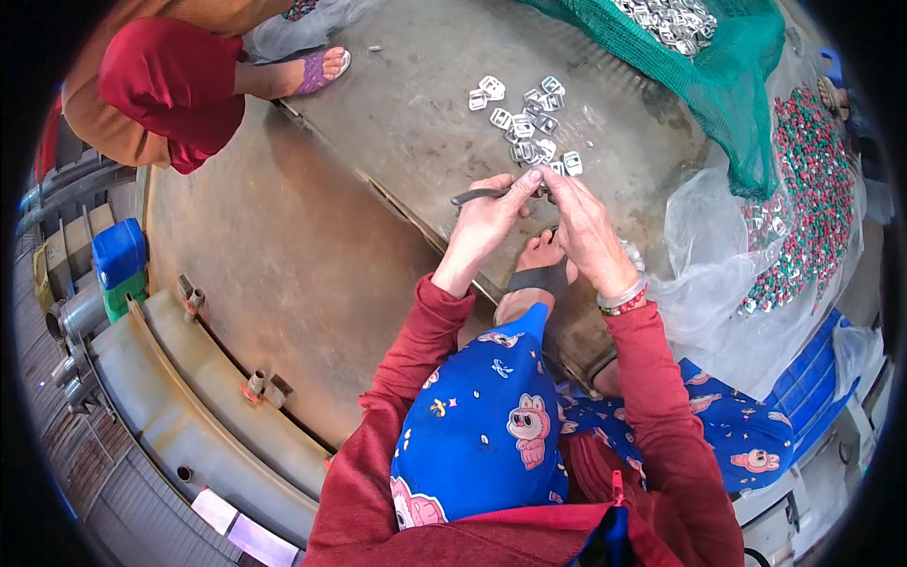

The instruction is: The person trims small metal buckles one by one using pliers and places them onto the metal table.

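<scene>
My left hand [486,219] is closed round a dark-handled tool [478,195], whose handle sticks out to the left. The fingertips of my right hand [586,225] meet those of the left hand; whatever they pinch is too small to make out. Just beyond the fingertips, several flat silver metal pieces [522,126] lie loosely grouped on the grey metal surface [416,104]. A metal bangle and a red beaded bracelet circle my right wrist.
Another person's sandalled foot [321,72] rests at the upper left. At the upper right, green netting [727,104] holds more metal pieces. Clear plastic sheeting [704,236] lies under many red, green and white small parts [812,189]. Metal tanks [189,378] stand at the lower left.
</scene>
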### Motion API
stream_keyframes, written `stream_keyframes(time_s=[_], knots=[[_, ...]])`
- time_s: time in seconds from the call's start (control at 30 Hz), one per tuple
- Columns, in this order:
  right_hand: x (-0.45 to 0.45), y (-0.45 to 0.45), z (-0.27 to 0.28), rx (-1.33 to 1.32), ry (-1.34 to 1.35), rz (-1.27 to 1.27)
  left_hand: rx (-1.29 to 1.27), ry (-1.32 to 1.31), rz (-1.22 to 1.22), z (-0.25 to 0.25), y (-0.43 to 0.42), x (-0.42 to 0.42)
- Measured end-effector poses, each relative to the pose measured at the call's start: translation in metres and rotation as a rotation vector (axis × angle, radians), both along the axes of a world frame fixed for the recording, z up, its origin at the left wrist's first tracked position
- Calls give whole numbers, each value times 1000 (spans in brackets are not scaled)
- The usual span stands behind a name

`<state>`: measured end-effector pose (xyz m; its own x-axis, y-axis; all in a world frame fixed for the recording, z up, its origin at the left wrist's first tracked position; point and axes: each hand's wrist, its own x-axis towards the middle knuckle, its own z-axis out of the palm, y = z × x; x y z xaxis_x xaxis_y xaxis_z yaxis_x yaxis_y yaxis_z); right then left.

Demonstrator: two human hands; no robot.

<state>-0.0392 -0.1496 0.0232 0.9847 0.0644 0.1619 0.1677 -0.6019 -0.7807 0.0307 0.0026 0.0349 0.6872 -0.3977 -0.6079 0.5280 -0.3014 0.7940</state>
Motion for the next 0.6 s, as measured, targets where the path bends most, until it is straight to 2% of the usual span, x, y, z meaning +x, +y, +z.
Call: stream_keyframes(time_s=[0.1,0.17,0.2,0.27,0.37,0.43,0.5,0.6], knots=[[-1,-5,5,165,187,-37,-93,124,47,-3,0,-2],[-2,-13,10,789,456,-126,-158,125,93,6,-4,-5],[-3,-17,11,1102,584,-169,-102,-4,73,-1,-3,-5],[-6,-28,7,1185,678,-184,6,-253,30,-21,-1,-12],[-5,-29,-4,1182,783,-165,317,-473,-220,2,-9,-8],[-1,-21,-4,1158,838,-125,207,-447,-103,-2,-15,-14],[0,-10,-4,1248,703,-238,70,-314,78,-1,-24,-20],[-2,-7,-11,1318,640,-385,72,-453,62,2,-23,-20]])
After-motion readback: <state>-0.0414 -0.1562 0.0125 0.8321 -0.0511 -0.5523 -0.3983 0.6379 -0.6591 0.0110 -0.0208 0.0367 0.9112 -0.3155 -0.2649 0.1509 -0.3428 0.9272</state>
